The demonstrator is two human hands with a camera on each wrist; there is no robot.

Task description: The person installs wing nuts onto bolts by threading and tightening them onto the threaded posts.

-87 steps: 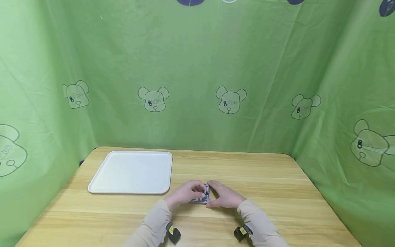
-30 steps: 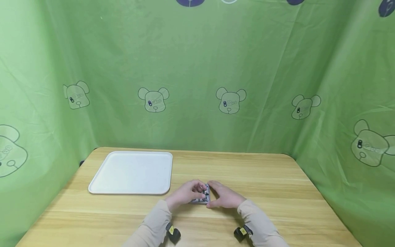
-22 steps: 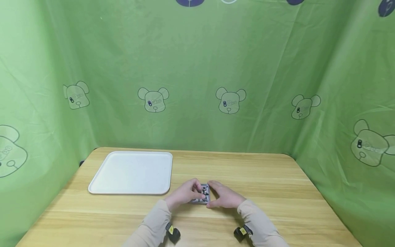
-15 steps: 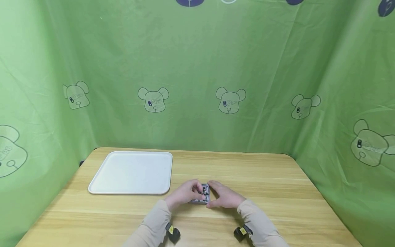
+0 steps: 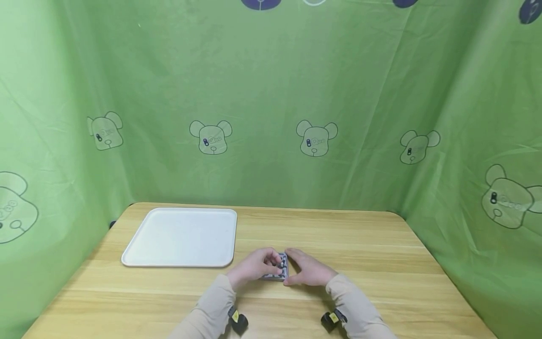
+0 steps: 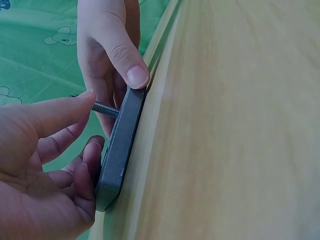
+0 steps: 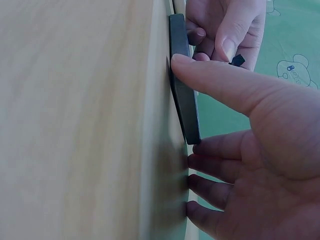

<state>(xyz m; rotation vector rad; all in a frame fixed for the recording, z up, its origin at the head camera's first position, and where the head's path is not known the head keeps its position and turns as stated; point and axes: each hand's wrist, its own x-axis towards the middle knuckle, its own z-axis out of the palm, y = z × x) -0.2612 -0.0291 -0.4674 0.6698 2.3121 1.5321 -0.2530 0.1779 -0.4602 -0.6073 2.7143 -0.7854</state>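
Observation:
A small dark grey block (image 5: 285, 269), patterned on its top face, lies on the table between both hands. From it stands a threaded bolt (image 6: 106, 109), seen side-on in the left wrist view. The left hand (image 5: 254, 264) pinches the bolt's upper end between thumb and fingers, its other fingers curled beside the block. A dark bolt end (image 7: 238, 60) shows near the left thumb in the right wrist view. My right hand (image 5: 310, 270) holds the block's right side, thumb at the near corner and fingers at the far one. Part of the block's top is hidden by the left hand.
A white tray (image 5: 182, 238) lies at the back left of the wooden table (image 5: 338, 235). Green curtains (image 5: 262, 94) with bear prints enclose the back and both sides. Each wrist carries a small black camera, the left one (image 5: 239, 323) and the right one (image 5: 328, 322).
The left fingers shift back and forth slightly at the bolt, drawing back toward the left, then coming right again. The right hand and the block stay in place.

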